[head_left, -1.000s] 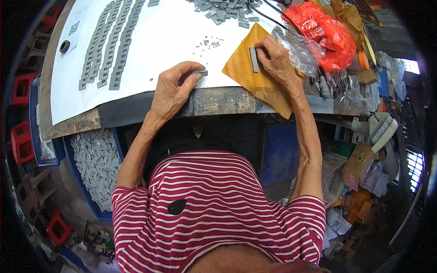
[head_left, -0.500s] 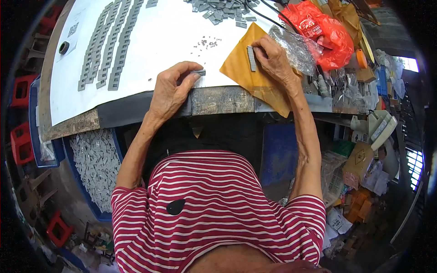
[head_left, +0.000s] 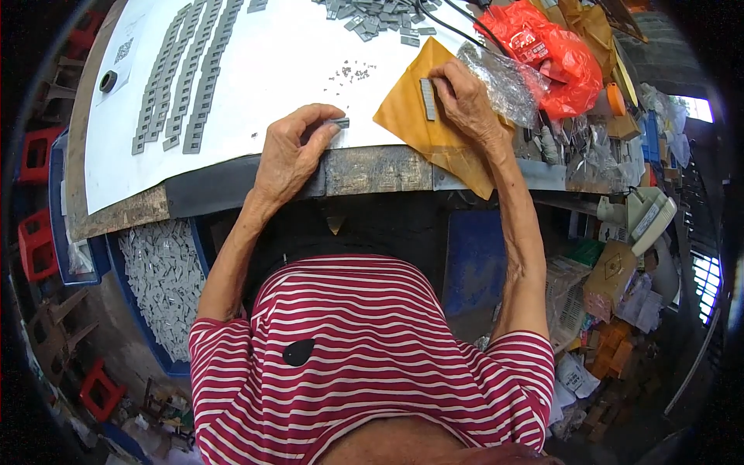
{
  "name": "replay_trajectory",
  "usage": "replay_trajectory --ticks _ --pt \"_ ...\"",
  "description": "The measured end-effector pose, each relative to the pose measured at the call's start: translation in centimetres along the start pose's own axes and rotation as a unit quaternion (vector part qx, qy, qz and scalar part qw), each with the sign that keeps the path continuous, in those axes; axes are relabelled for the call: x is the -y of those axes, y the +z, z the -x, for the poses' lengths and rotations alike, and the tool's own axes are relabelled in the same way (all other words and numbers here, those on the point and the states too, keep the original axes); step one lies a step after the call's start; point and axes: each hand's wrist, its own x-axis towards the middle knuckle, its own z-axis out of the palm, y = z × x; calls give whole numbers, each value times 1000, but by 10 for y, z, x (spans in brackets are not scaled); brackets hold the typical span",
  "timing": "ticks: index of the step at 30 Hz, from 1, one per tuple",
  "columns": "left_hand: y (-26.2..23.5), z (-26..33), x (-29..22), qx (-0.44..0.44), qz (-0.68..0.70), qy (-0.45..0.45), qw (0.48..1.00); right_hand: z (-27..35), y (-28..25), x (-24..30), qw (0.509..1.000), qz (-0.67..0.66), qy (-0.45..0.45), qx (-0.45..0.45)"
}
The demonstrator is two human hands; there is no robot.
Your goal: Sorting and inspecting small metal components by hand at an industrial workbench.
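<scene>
Head view: left hand (head_left: 290, 149) pinches gray piece (head_left: 342, 122); right hand (head_left: 470, 101) curled at ribbed strip (head_left: 427, 100) on creased paper (head_left: 404, 105), grip unclear.

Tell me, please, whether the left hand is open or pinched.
Pinched: the left hand grips a grey piece between thumb and forefinger.

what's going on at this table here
The person's left hand pinches a small grey piece near the front edge of the white-covered table. The right hand is at a thin grey strip over brown wrapping; its grip is unclear. Grey pieces lie in rows to the left, others in a pile farther back.
</scene>
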Motion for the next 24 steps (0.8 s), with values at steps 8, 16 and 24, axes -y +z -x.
replay_trajectory --ticks 8,16,24 --pt "1 0 1 0 -3 1 1000 0 -3 0 1000 -17 -11 10" --pt "2 0 3 -3 -8 2 1000 0 4 -3 997 47 -56 -23" --pt "0 1 4 12 -24 -8 1000 0 6 -1 997 55 -45 -34"
